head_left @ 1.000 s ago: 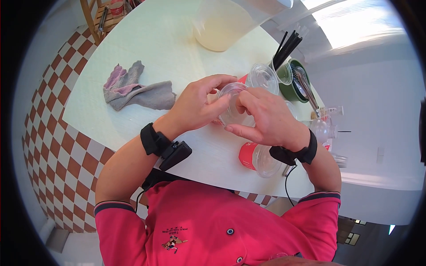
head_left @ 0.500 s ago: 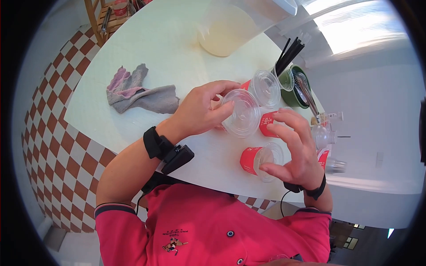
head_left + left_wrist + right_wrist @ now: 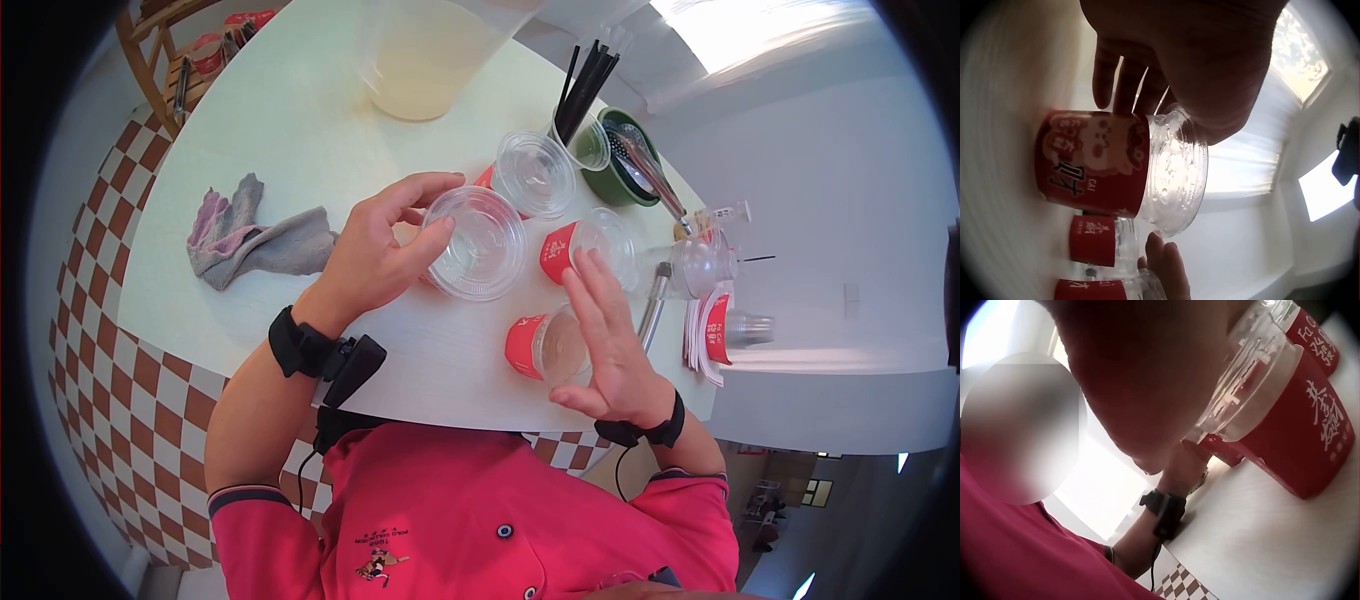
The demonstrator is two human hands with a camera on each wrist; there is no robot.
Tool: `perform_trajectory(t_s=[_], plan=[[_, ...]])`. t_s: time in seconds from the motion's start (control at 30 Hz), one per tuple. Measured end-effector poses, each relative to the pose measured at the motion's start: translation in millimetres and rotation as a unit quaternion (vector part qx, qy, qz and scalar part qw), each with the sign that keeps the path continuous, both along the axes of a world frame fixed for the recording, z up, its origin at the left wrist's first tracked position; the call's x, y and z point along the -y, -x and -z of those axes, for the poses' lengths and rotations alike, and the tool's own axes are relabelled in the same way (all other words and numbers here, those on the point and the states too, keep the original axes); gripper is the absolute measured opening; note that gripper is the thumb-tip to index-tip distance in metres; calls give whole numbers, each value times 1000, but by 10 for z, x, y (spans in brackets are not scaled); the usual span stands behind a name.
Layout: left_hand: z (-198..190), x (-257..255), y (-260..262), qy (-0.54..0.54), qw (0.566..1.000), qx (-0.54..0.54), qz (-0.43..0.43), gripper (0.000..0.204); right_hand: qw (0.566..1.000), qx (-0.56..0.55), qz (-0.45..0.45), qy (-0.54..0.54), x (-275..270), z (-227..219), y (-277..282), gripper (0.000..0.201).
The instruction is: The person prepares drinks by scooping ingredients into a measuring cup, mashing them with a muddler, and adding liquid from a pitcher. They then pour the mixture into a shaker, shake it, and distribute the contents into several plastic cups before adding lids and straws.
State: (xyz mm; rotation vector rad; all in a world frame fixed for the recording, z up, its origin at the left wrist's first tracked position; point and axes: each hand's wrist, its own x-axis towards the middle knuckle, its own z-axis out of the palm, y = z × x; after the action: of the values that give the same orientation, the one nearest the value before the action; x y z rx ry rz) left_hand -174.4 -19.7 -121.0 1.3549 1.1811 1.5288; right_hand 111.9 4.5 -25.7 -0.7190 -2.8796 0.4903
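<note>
My left hand (image 3: 385,245) curls round the rim of a lidded clear cup (image 3: 476,245), thumb on the lid's edge. In the left wrist view this cup (image 3: 1091,162) has a red sleeve and lies beside the fingers of my left hand (image 3: 1191,62). My right hand (image 3: 615,355) is spread with nothing held, beside a red-sleeved cup (image 3: 525,345) that it partly covers. Another red-sleeved cup (image 3: 558,250) stands beyond its fingertips, and a lidded one (image 3: 535,175) stands behind the held cup. A red-sleeved cup (image 3: 1297,425) sits close by my right hand (image 3: 1147,381) in the right wrist view.
A grey and pink cloth (image 3: 270,245) lies at the left. At the back stand a large pitcher (image 3: 425,60), a cup of black straws (image 3: 585,95) and a green bowl (image 3: 610,185) with utensils. More cups (image 3: 745,330) are at the right.
My right hand has come off the lidded cup, opened and moved toward the right-hand cups. My left hand stays at the same cup. The head view has shifted, moving the table things leftward.
</note>
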Motion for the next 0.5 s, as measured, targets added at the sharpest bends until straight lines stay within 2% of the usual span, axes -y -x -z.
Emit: perform_trajectory(t_s=[0.1,0.2,0.4,0.5], plan=[[11,-4,5,4,1000,3,7,38,992,-70,92,-57,-279,-69,-112,93],[-13,10,20,19,1000,-8,18,40,988,-20,152,-23,-451,187,-227,87],[8,4,31,3,1000,-10,21,40,988,48,129,-76,-497,219,-213,81],[-4,7,36,5,1000,-16,25,40,988,-1,137,-65,-594,77,-82,79]])
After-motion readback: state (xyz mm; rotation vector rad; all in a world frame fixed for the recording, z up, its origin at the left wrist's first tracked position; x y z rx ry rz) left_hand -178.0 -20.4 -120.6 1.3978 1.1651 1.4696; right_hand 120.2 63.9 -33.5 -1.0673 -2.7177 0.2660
